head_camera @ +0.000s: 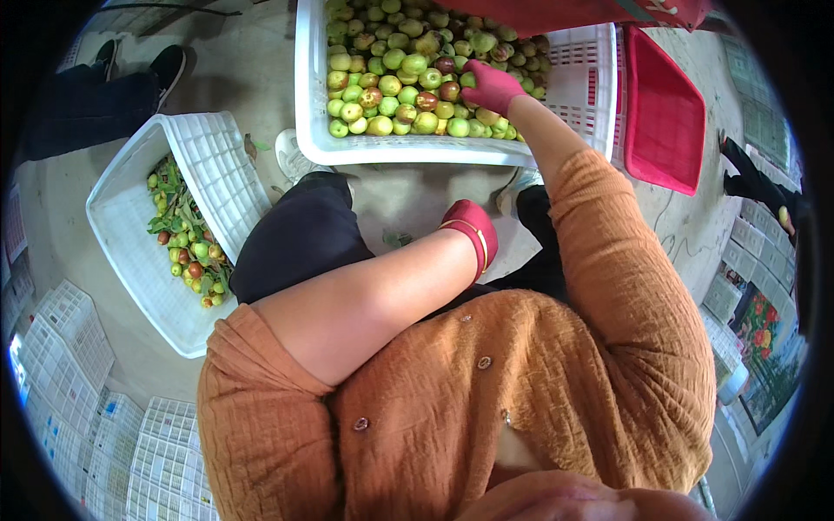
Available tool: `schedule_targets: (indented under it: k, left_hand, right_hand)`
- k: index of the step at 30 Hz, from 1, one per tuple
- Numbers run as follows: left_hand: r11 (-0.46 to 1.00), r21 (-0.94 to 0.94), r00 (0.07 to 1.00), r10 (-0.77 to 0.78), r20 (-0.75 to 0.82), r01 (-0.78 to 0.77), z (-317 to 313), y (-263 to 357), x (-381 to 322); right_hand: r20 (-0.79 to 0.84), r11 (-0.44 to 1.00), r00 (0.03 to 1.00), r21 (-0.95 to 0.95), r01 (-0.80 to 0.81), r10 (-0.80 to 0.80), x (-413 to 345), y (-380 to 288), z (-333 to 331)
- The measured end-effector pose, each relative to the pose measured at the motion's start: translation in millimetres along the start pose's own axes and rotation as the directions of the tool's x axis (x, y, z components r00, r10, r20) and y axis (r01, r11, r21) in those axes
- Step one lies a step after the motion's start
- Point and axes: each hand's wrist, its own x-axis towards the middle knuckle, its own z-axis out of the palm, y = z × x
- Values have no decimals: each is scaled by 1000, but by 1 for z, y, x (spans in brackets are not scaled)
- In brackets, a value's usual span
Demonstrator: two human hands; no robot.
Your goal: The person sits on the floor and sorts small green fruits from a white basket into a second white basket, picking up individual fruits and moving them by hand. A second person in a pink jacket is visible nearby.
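Note:
A white plastic crate [417, 154] in front of me holds many green and red-brown jujubes [389, 84]. My right hand [493, 86], in a pink-red glove, reaches into its right part. Thumb and fingers close around a green jujube [468, 79] at the surface of the pile. My left hand [470, 231], in a red glove with a yellow cuff edge, hangs bent over between my knees. The fingers of that hand are turned away and hidden, so whether they hold anything does not show.
At left, a tilted white crate [130, 260] contains jujubes with leaves [189, 241]. A red plastic crate [668, 117] stands right of the main one, and red material [586, 14] overhangs its far side. Another person's legs [98, 107] are at upper left. Stacked crates [71, 365] line the lower left.

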Motion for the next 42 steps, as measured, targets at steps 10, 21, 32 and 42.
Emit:
schedule_targets:
  k: [10,21,32,42]
  left_hand:
    - [990,-132,999,46,23,-42,14,1,1]
    - [990,-135,999,34,-8,-35,4,-9,-10]
    - [999,-44,999,-7,-36,5,2,2,0]
    - [998,-54,997,-45,-65,42,9,-6,-4]
  right_hand:
    - [-257,991,965,106,76,-46,61,-21,-7]
    - [-107,942,983,319,-106,147,76,-26,-15]
    - [-75,-23,804,997,76,-590,-34,-329,-40]
    - [-556,-112,605,782,613,-570,1,-276,-23]
